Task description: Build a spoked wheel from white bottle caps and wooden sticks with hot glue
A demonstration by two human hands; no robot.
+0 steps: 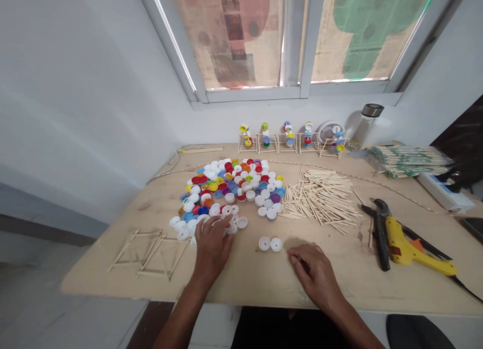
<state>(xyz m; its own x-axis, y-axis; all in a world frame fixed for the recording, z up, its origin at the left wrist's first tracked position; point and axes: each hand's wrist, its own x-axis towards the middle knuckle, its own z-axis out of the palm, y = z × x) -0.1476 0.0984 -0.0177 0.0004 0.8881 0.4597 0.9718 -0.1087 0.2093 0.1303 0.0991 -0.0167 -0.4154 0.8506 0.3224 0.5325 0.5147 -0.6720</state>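
My left hand [213,243] reaches over the near edge of a heap of plastic bottle caps [230,183]. Its fingers are apart and touch white caps there; no cap is visibly gripped. Two white bottle caps [270,244] lie side by side, hollow side up, between my hands. Each seems to have a small hole in its middle. To their right, my right hand [315,273] rests on the table with its fingers curled in and nothing visible in them. The inside of that hand is hidden.
Thin wooden sticks [320,195] lie piled right of the caps. Stick frames [151,251] stand at left. Pliers [381,233] and a yellow glue gun [411,246] lie at right. Small cap-and-stick models [289,135], a fan [330,131] and a bottle [364,127] line the back.
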